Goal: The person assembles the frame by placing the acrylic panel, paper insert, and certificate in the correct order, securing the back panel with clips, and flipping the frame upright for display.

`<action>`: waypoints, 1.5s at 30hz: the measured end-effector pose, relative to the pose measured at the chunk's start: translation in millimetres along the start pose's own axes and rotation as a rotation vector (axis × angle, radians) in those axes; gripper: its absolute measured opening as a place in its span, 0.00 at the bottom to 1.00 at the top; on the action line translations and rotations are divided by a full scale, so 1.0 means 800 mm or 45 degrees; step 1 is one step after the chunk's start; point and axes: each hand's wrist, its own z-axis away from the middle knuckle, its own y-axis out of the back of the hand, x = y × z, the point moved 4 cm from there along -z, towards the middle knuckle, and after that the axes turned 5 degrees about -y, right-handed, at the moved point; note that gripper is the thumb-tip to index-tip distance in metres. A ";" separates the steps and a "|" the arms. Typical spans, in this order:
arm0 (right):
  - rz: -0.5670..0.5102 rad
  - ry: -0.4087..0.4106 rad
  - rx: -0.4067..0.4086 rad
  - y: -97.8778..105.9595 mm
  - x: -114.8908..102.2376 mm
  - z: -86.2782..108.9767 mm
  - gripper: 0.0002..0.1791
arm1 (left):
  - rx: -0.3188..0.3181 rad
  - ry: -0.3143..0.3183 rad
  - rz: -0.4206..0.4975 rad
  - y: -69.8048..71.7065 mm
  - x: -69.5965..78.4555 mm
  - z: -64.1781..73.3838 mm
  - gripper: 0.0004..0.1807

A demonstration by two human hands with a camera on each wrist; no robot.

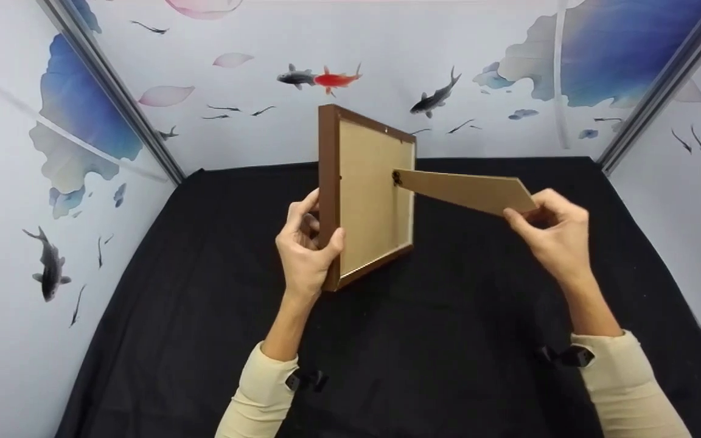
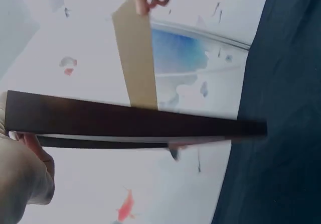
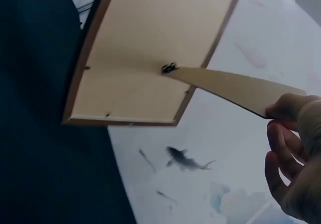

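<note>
A brown picture frame [image 1: 328, 201] is held up above the table, its tan backing board [image 1: 366, 201] turned toward the right. My left hand [image 1: 305, 246] grips its near side edge, thumb on the back side and fingers round the front. A tan easel leg [image 1: 460, 190] swings out from the black hinge [image 1: 396, 177] at the middle of the back. Its wide free end is pinched between thumb and fingers of my right hand [image 1: 554, 228]. In the right wrist view small dark tabs [image 3: 108, 114] line the frame's inner edge. The frame's front is hidden in the head view.
Black cloth [image 1: 423, 353] covers the table below both hands. White panels [image 1: 375, 55] printed with fish and leaves stand at the back and both sides, joined by grey metal posts [image 1: 113, 91]. A small black device [image 1: 305, 381] sits at each sleeve cuff.
</note>
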 end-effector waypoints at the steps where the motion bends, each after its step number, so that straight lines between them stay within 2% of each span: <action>1: 0.004 -0.019 -0.025 -0.002 0.005 0.003 0.09 | -0.008 -0.029 -0.026 -0.003 0.005 0.000 0.32; 6: 0.017 -0.154 -0.183 -0.019 0.029 0.017 0.07 | -0.052 -0.115 -0.150 -0.016 0.024 0.002 0.33; 12: 0.125 -0.232 -0.378 -0.042 0.034 0.023 0.06 | -0.075 -0.115 -0.257 -0.033 0.033 0.007 0.34; 16: 0.105 -0.281 -0.634 -0.042 0.050 0.012 0.10 | -0.062 -0.107 -0.299 -0.044 0.035 0.009 0.34; 18: 0.045 -0.291 -0.706 -0.035 0.051 -0.002 0.14 | -0.051 -0.109 -0.319 -0.050 0.035 0.010 0.35; 20: -0.010 -0.288 -0.647 -0.029 0.043 -0.022 0.16 | -0.042 -0.121 -0.334 -0.054 0.034 0.011 0.36; 23: -0.025 -0.252 -0.384 -0.039 0.003 -0.049 0.14 | -0.012 -0.159 -0.349 -0.061 0.031 0.015 0.37; 26: -0.066 -0.180 -0.142 -0.075 -0.038 -0.064 0.12 | 0.042 -0.206 -0.390 -0.070 0.029 0.021 0.37; 28: -0.115 -0.096 -0.063 -0.104 -0.065 -0.068 0.11 | 0.075 -0.234 -0.436 -0.078 0.029 0.026 0.37; 30: -0.124 -0.007 -0.037 -0.130 -0.090 -0.070 0.14 | 0.092 -0.256 -0.487 -0.088 0.028 0.031 0.37; 33: 0.020 0.085 -0.044 -0.157 -0.116 -0.070 0.22 | 0.086 -0.280 -0.542 -0.101 0.027 0.038 0.36; 35: 0.171 0.106 -0.056 -0.165 -0.125 -0.069 0.24 | 0.072 -0.291 -0.587 -0.107 0.026 0.043 0.35; 38: 0.364 0.070 -0.063 -0.164 -0.124 -0.068 0.20 | 0.036 -0.300 -0.670 -0.111 0.024 0.050 0.34; 41: 0.395 0.020 -0.069 -0.158 -0.115 -0.067 0.16 | -0.013 -0.298 -0.728 -0.113 0.021 0.057 0.34; 45: 0.287 0.058 -0.019 -0.149 -0.102 -0.063 0.16 | -0.077 -0.272 -0.713 -0.117 0.018 0.062 0.35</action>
